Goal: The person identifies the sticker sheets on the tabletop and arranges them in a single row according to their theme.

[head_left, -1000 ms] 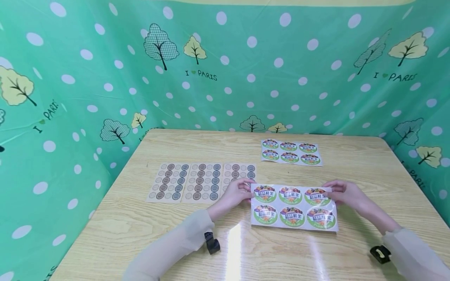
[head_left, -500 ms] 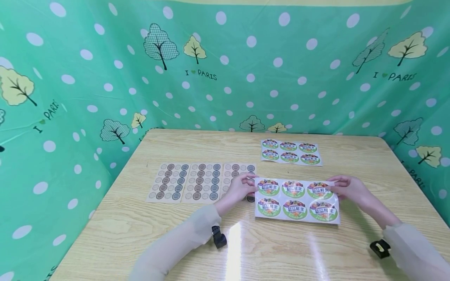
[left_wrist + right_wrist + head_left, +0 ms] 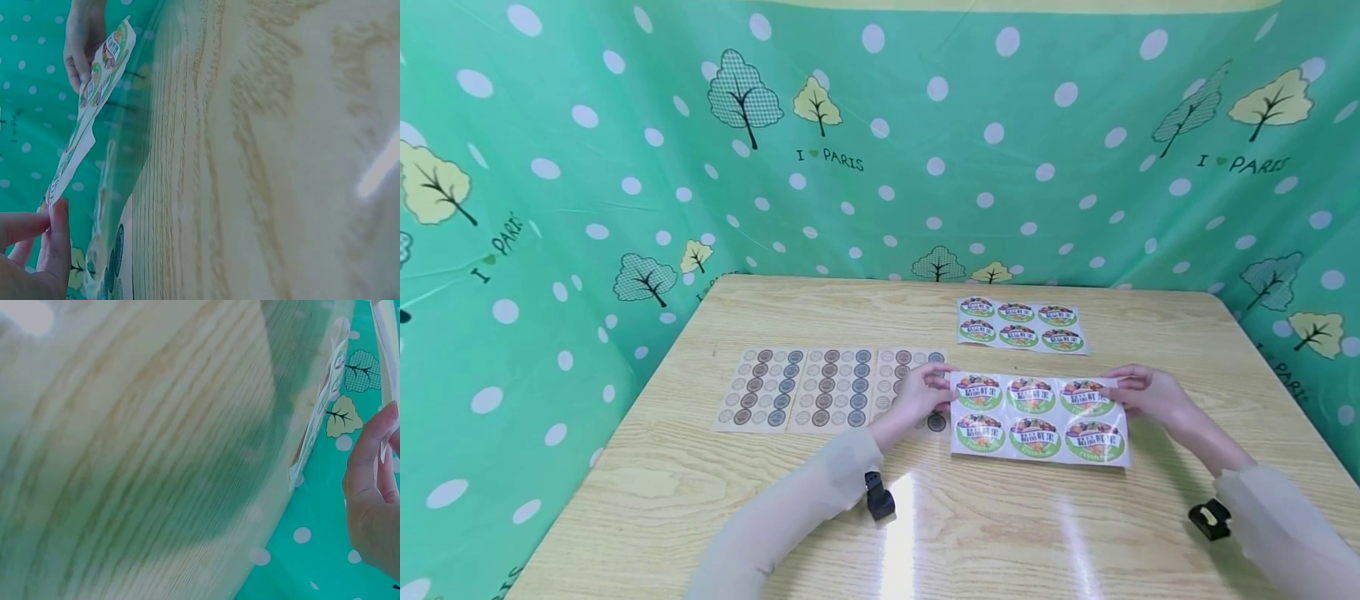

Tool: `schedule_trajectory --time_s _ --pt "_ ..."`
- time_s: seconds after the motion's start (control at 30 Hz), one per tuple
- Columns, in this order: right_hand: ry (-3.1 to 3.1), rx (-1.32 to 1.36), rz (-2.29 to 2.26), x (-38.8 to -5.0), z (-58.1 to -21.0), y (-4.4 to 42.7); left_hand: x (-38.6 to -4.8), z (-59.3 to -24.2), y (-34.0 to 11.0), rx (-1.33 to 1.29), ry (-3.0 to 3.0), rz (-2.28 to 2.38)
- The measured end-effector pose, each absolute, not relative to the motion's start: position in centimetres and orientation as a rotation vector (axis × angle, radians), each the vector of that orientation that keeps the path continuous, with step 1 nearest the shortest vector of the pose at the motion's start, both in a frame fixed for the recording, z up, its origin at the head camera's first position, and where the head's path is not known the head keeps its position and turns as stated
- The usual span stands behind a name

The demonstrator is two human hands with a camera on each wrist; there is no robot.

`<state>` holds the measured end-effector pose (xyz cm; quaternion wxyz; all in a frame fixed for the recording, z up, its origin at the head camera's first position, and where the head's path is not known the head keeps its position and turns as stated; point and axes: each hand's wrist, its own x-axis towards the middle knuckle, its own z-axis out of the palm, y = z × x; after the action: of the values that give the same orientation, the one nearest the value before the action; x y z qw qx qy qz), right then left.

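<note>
A white sticker sheet [image 3: 1040, 418] with several oval fruit labels hangs between both hands, raised off the wooden table. My left hand [image 3: 917, 394] pinches its left edge near the upper corner; in the left wrist view the thumb and fingers of the left hand [image 3: 37, 250] grip the sheet's end. At the upper right corner, my right hand [image 3: 1150, 400] pinches the sheet between thumb and fingers. From the right wrist, the right hand [image 3: 375, 494] shows with the sheet [image 3: 389, 356] seen nearly edge-on. Its lower edge tilts toward me.
Behind the held sheet lies another fruit sticker sheet [image 3: 1021, 326], flat on the table [image 3: 760, 500]. To the left, sheets of small round stickers [image 3: 830, 390] lie side by side, the rightmost partly covered by my left hand. A green polka-dot cloth [image 3: 925, 125] hangs behind the table.
Both hands have carried the fruit sticker sheet away from me and slightly to the right, keeping their grip on it. The sheets lying on the table have stayed put.
</note>
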<state>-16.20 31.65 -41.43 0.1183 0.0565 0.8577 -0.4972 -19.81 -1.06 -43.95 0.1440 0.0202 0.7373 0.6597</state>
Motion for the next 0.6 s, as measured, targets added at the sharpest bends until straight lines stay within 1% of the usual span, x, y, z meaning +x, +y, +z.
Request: schedule_trajectory --time_s 0.37,0.6 --pt "2.477 0.22 -1.497 -17.1 -41.8 32.2 -20.6 -44.4 -0.3 0.028 2.155 1.899" --pt "2.482 0.22 -1.528 -19.2 -44.9 34.3 -21.0 -44.6 -0.1 0.012 2.158 1.919"
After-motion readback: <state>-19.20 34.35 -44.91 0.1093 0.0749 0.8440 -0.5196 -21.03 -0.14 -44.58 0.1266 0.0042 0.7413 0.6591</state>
